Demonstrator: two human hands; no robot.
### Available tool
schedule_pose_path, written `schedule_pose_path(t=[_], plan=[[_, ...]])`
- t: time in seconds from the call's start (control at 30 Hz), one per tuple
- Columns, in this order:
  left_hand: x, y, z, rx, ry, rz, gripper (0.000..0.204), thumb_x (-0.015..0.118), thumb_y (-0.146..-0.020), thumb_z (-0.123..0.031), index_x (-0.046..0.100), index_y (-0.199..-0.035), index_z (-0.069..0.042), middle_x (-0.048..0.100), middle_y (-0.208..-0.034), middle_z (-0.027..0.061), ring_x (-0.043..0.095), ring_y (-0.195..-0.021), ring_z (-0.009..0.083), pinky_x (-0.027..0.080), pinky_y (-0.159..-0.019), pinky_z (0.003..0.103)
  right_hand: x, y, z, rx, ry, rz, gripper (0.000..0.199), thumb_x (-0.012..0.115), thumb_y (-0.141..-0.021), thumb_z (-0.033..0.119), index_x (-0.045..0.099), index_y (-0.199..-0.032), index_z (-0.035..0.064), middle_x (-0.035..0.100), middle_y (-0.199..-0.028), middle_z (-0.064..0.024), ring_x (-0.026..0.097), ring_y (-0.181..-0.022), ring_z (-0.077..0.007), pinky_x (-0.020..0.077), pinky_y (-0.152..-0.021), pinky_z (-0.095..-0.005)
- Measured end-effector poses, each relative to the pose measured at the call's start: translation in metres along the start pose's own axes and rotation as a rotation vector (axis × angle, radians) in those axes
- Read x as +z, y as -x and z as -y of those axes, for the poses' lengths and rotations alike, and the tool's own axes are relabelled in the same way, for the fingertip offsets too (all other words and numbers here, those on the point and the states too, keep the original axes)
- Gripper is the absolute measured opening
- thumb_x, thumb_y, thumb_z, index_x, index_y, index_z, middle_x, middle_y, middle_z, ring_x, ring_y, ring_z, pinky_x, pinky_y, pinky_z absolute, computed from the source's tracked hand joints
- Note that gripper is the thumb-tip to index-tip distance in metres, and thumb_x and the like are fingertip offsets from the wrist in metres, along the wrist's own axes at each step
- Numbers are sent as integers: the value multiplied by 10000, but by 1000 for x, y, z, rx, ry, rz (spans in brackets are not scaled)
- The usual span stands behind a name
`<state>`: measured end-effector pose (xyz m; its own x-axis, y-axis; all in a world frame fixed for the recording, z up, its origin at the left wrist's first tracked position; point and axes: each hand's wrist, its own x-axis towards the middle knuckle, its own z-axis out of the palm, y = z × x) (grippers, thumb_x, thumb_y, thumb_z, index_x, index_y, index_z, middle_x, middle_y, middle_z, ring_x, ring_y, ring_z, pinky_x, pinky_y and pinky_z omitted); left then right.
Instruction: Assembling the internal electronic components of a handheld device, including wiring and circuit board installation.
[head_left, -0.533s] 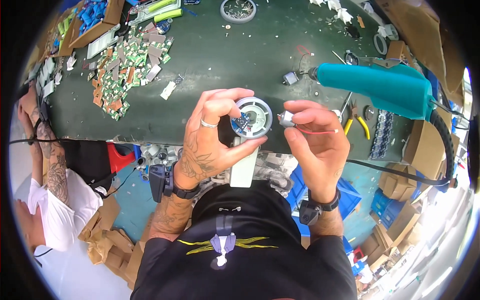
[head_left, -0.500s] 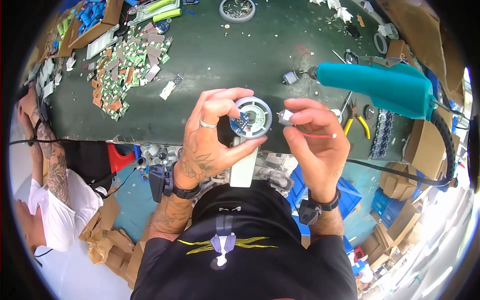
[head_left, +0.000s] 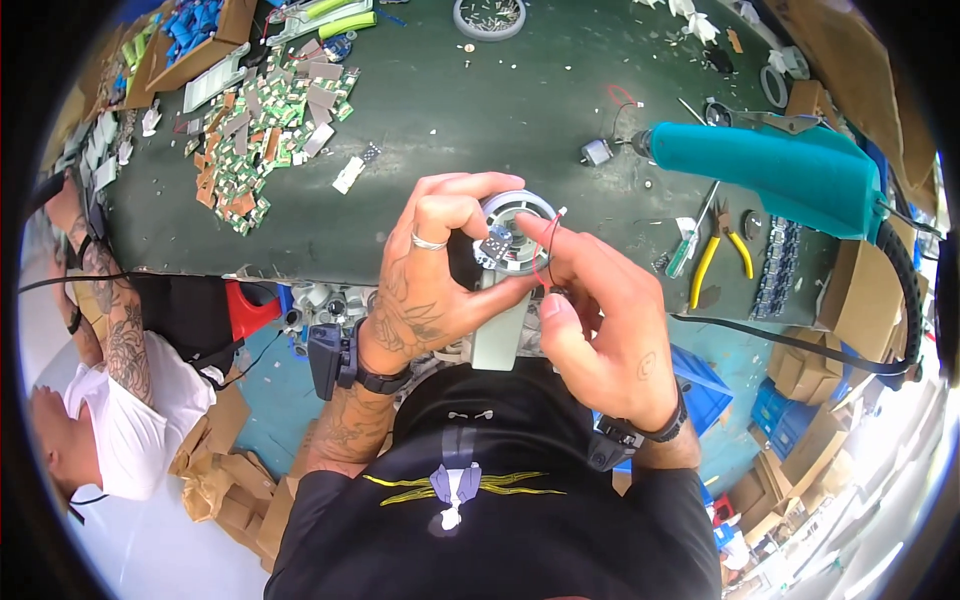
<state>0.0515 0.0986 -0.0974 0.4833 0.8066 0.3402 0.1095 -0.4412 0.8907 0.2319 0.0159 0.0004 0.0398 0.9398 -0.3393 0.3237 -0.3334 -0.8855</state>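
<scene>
My left hand (head_left: 415, 270) is closed round the round grey-white fan housing (head_left: 505, 203), whose pale handle (head_left: 496, 335) points down toward my body. Inside the ring sits a small blue-black circuit board (head_left: 495, 243), under my left fingertips. My right hand (head_left: 610, 320) is at the housing's right side, its index finger reaching into the ring. The other right fingers are curled against the thumb. Red and black wires (head_left: 540, 265) with a white plug rise from between them; the small motor they belong to is hidden by the fingers.
A pile of green circuit boards (head_left: 265, 150) covers the table's left. A teal electric screwdriver (head_left: 760, 165) lies at right, beside another motor (head_left: 597, 152), yellow-handled pliers (head_left: 720, 250) and a strip of dark parts (head_left: 778, 265). A dish of screws (head_left: 490, 18) stands far back. Another person (head_left: 130, 400) sits left.
My right hand has moved left to the housing and turned, its index finger now inside the ring. The motor has gone out of sight and its wires now point upward.
</scene>
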Motion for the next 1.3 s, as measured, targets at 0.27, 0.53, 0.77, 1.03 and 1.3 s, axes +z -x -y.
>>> schedule_pose_path(t=[0.27, 0.53, 0.77, 1.03, 1.3], plan=[[-1, 2, 2, -5, 31, -15, 707, 1016, -717, -137, 481, -1178, -124, 755, -1334, 147, 694, -1179, 367, 597, -942, 462, 5, 0, 0, -55, -4, 41, 492, 674, -876, 14, 683, -1368, 0, 711, -1008, -166, 694, -722, -291, 570, -678, -392], [-6, 0, 1, 88, -103, 24, 503, 975, -761, -199, 588, -1069, -107, 736, -1385, 132, 695, -1147, 402, 598, -909, 490, -2, 1, -1, -157, 203, 80, 484, 705, -868, 22, 700, -1352, 37, 716, -1015, -142, 686, -738, -302, 577, -683, -391], [-5, 0, 0, 81, -128, 4, 434, 968, -776, -213, 607, -985, -92, 734, -1393, 137, 705, -1155, 420, 601, -936, 494, 4, -5, -21, -284, -136, -356, 536, 811, -903, -97, 644, -1401, 11, 780, -1183, -142, 777, -954, -184, 626, -836, -311], [-3, -1, 0, 58, -103, -5, 421, 971, -779, -218, 618, -969, -90, 747, -1370, 135, 707, -1154, 422, 598, -951, 494, -3, -15, -20, -375, 86, -301, 369, 806, -899, -131, 766, -1243, -4, 764, -1273, -161, 770, -1060, -213, 625, -899, -324], [-5, -2, -1, 58, -104, -7, 408, 958, -785, -198, 615, -979, -91, 750, -1359, 131, 708, -1136, 420, 596, -944, 496, 2, -19, -18, -355, 115, -342, 386, 839, -874, -86, 759, -1236, 24, 787, -1238, -126, 787, -970, -219, 628, -832, -328]])
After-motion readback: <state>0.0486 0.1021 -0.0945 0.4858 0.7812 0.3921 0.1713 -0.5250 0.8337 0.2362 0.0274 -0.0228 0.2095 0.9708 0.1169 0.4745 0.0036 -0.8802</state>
